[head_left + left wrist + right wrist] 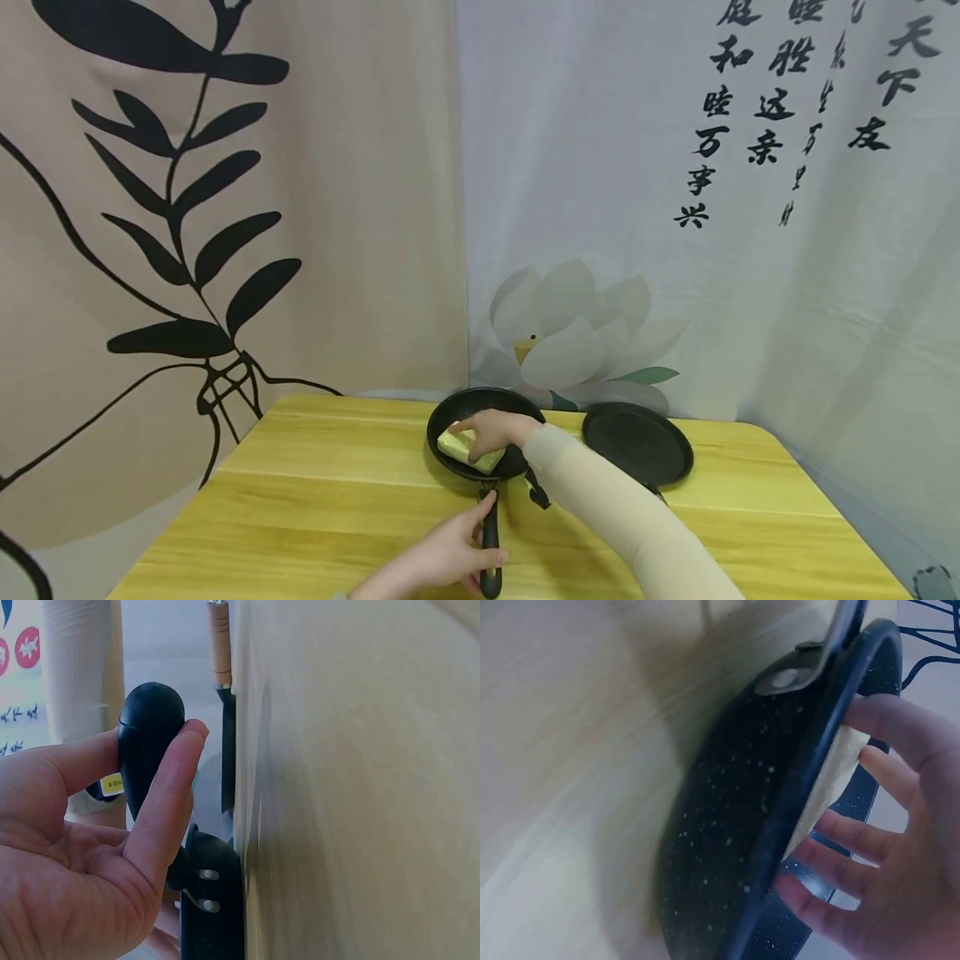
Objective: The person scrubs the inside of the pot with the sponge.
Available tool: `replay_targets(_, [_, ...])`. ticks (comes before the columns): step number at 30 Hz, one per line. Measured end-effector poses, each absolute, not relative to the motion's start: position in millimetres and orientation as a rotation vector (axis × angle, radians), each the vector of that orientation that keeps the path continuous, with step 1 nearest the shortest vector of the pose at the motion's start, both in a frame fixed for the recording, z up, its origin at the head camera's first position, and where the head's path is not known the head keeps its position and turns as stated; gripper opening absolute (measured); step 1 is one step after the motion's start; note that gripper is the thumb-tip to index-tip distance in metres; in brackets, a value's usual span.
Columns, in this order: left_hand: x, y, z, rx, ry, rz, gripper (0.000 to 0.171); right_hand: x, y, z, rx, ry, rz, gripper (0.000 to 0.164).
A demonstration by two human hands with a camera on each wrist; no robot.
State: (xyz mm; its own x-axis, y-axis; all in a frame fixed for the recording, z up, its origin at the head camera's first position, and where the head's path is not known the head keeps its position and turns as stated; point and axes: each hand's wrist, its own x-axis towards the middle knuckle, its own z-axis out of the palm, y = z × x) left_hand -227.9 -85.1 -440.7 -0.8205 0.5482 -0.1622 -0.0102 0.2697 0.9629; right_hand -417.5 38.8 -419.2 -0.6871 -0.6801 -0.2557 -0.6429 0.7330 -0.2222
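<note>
A black frying pan (487, 398) stands on the table with its handle (490, 533) toward me. My left hand (450, 546) holds that handle near its end, between thumb and fingers; the left wrist view shows the handle (152, 724) lying against the fingers. Inside the pan is a pale yellow folded cloth (457, 446). Over it is my right hand (491, 432), its thumb and fingers gripping the cloth from above. From the right wrist, the spread fingertips meet the cloth (829, 784) just behind the speckled rim, which hides part of it.
A flat black pan (637, 442) lies right of the frying pan, its handle mostly behind the right sleeve (637, 517). Its wooden handle (220, 645) shows in the left wrist view. Printed curtains (375, 208) hang along the table's far edge.
</note>
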Motion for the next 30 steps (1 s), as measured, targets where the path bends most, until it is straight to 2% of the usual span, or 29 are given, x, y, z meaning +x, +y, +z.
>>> replay_targets(15, [-236,-88,-449,0.536,2.068,1.524,0.089,-420,41,-424,-0.998,2.686,-0.123,0.063])
replay_targets(24, [-249,-90,-471,0.536,2.079,1.482,0.095,-420,42,-429,-0.944,2.748,-0.109,0.062])
replay_targets(30, [-243,-89,-463,0.539,2.092,1.527,0.091,-419,41,-431,-0.907,2.771,-0.102,0.061])
